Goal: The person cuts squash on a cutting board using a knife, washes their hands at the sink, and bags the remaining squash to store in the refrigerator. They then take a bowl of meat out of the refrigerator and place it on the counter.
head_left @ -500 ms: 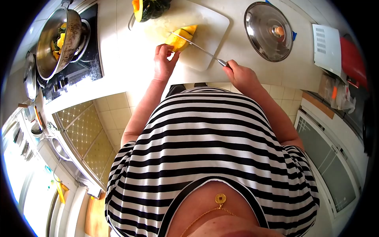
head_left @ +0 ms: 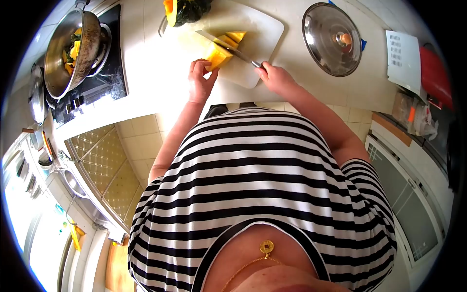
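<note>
My right hand [head_left: 276, 78] grips the handle of a kitchen knife [head_left: 224, 45]. Its blade lies slantwise between two parts of yellow-orange pumpkin. The nearer pumpkin piece [head_left: 218, 57] rests on a white cutting board [head_left: 262, 34], and my left hand [head_left: 201, 78] holds its near edge with bent fingers. Beyond the blade sits the other pumpkin piece [head_left: 235, 37]. A larger dark green pumpkin chunk [head_left: 190, 10] with orange flesh stands at the board's far left.
A steel pot [head_left: 86, 48] with pumpkin pieces inside stands on the black stove [head_left: 114, 73] at left. To the right of the board lies a glass lid [head_left: 323, 48]. A white appliance [head_left: 406, 58] is at the far right.
My right hand has moved left with the knife, and the blade now reaches further across the pumpkin. The nearer piece has come apart from the far one. My left hand has barely shifted.
</note>
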A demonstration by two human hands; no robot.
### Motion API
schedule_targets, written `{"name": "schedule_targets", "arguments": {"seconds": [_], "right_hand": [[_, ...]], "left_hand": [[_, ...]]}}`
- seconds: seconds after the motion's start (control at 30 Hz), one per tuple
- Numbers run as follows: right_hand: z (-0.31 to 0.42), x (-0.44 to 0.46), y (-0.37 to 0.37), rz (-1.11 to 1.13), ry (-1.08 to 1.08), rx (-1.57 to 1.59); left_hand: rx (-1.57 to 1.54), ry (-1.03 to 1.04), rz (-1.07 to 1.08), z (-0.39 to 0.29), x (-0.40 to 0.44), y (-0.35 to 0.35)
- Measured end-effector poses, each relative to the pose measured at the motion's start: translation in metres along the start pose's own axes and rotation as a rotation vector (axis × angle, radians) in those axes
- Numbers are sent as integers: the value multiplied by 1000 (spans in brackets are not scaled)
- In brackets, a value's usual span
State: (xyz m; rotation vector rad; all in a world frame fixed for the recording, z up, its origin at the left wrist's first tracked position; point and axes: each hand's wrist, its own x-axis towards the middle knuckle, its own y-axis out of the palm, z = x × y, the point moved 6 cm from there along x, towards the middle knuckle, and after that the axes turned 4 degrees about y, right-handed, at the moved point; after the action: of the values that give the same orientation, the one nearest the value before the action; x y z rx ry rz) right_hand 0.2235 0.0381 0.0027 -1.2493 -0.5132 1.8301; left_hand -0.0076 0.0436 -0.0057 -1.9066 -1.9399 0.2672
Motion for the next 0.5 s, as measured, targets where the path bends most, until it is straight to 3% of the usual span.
{"name": "schedule_targets", "arguments": {"seconds": [0.27, 0.5], "right_hand": [[26, -53, -48, -133, -66, 83], [24, -74, -36, -88, -109, -24]], "left_hand": [[27, 12, -77, 9, 10, 3], [44, 65, -87, 10, 9, 2]]}}
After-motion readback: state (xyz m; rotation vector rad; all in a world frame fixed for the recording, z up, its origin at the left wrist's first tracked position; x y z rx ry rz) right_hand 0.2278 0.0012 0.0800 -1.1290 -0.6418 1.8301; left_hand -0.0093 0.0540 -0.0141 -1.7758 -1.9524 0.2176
